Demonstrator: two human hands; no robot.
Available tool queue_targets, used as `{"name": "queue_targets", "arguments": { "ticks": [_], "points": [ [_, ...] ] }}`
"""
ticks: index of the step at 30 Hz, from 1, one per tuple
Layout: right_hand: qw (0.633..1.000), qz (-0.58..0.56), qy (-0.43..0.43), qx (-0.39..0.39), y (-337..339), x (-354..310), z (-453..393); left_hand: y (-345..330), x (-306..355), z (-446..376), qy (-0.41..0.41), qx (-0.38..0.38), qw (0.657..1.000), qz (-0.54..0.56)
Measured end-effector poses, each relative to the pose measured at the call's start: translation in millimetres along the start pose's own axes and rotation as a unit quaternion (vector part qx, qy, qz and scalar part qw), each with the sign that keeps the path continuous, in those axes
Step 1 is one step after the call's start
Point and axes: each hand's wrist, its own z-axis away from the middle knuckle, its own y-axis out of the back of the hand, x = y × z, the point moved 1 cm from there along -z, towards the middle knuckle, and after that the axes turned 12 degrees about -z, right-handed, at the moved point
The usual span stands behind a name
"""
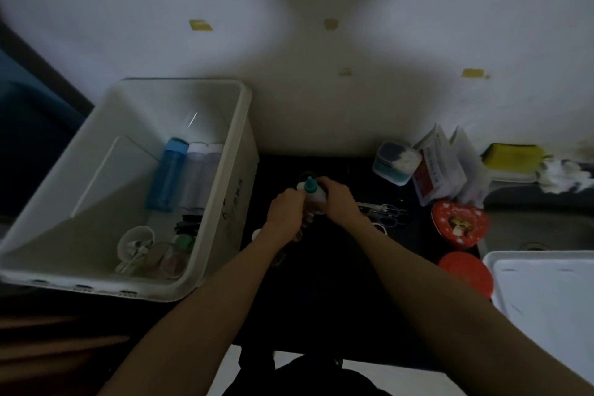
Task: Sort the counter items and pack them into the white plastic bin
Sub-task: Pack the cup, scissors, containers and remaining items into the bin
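Note:
The white plastic bin (pixel 225 170) stands at the left on the dark counter. Inside it lie a blue bottle (pixel 167 173), two pale bottles (pixel 201 170), black clips and small round containers (pixel 136 244). Just right of the bin, both hands meet around a small white bottle with a teal cap (pixel 311 190). My left hand (pixel 284 210) grips it from the left, my right hand (pixel 339 199) from the right. The bottle's lower part is hidden by my fingers.
Scissors (pixel 384 214) lie right of my hands. Behind them sit a clear box of cotton swabs (pixel 397 162), paper packets (pixel 440 170), a red heart tin (pixel 458 225) and a red lid (pixel 466 270). A white tray (pixel 546 292) fills the right front, with a yellow sponge (pixel 511 154) beyond.

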Motion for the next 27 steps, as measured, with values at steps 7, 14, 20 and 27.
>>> {"name": "queue_targets", "arguments": {
  "ticks": [7, 14, 20, 27],
  "points": [
    [0.999, -0.017, -0.013, 0.029, 19.1, -0.7, 2.7, 46.2, -3.1, 8.1, -0.054, 0.076, 0.995, 0.046],
    [0.985, -0.041, 0.112, 0.122, 61.6, -79.6, 13.7, 146.5, -36.2, 28.5, -0.112, 0.183, 0.974, 0.078],
    [0.973, -0.095, 0.173, 0.122, 69.9, -182.8, 9.6, 242.8, -89.1, 71.6, -0.123, 0.256, 0.954, 0.096],
    [0.964, -0.086, 0.237, 0.087, 16.4, -278.2, 0.2, 291.0, -195.1, 110.7, -0.066, 0.252, 0.963, 0.068]
  ]
}}
